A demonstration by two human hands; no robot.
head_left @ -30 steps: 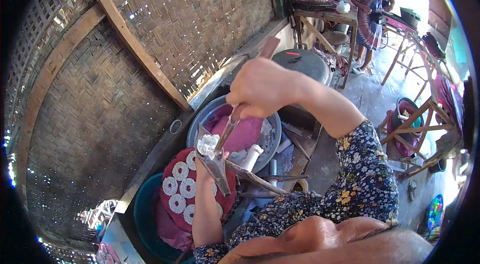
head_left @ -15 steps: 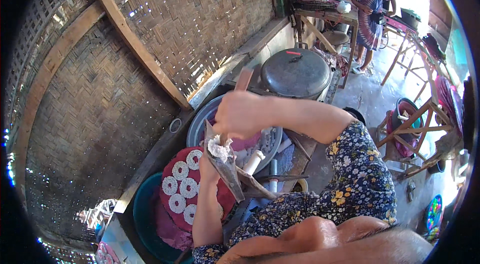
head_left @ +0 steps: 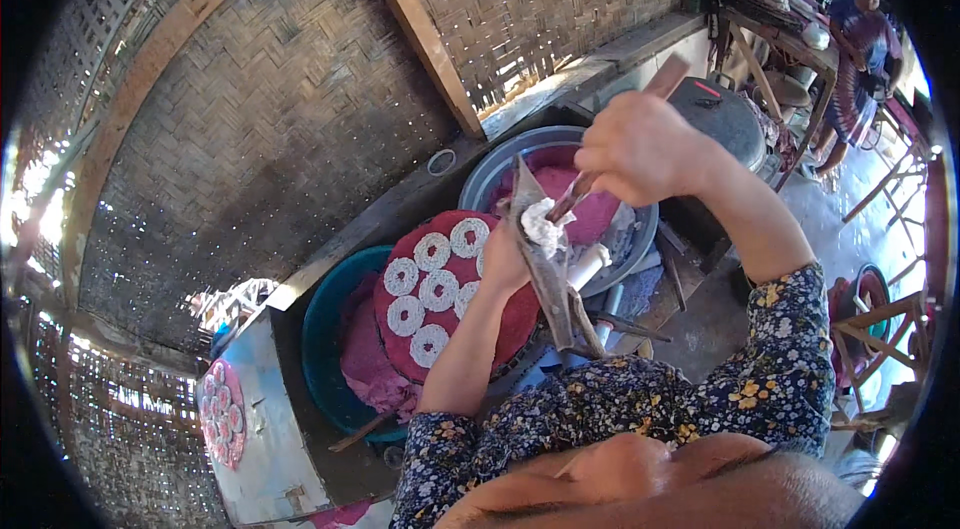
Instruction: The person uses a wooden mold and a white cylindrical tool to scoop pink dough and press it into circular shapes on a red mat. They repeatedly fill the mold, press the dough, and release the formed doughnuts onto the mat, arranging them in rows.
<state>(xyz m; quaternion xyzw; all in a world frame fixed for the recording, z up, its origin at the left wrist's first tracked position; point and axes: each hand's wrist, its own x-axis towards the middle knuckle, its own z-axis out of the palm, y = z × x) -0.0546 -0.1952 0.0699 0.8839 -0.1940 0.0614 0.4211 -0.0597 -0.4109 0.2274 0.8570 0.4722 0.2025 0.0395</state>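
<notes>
Near the basin (head_left: 646, 241), the right hand (head_left: 640, 149) clenched a wooden stick (head_left: 667, 77) against white paste (head_left: 543, 226); the left hand (head_left: 505, 261), its hidden fingers' grip impossible to tell, apparently steadied the trough (head_left: 550, 291).

Left side of the red tray (head_left: 517, 319) open from above, left hand (head_left: 507, 259) and wooden trough (head_left: 549, 294) across its right

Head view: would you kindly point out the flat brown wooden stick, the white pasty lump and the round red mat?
Flat brown wooden stick (head_left: 667, 77), head view: upper end.
White pasty lump (head_left: 541, 227), head view: middle.
Round red mat (head_left: 515, 329), head view: bare right part.
</notes>
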